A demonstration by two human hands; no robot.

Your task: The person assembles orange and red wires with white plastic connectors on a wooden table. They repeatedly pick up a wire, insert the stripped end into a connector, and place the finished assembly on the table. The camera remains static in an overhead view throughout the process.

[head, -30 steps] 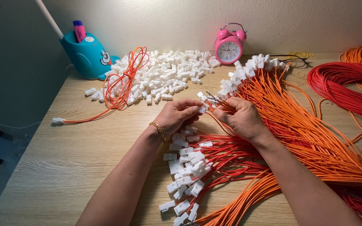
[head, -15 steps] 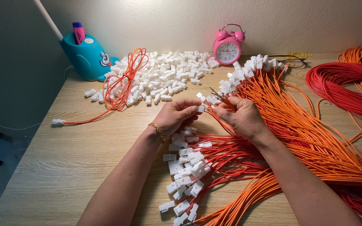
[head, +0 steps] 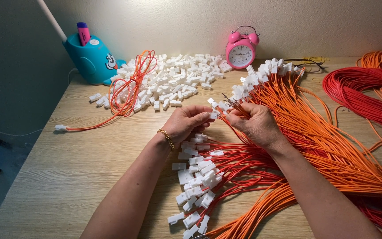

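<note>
At mid-bench the left hand (head: 186, 124) pinches a white connector (head: 213, 115) against bare-tipped orange wires (head: 235, 104) closed in the right hand (head: 255, 126), with fitted wires (head: 200, 186) heaped near and many loose connectors (head: 173, 82) left far.

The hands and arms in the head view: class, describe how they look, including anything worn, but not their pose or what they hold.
Both forearms are bare, with no sleeves in view. The left hand has a thin gold chain bracelet at the wrist. The right hand shows no bracelet, watch or glove. No rings can be made out on either hand.
</note>
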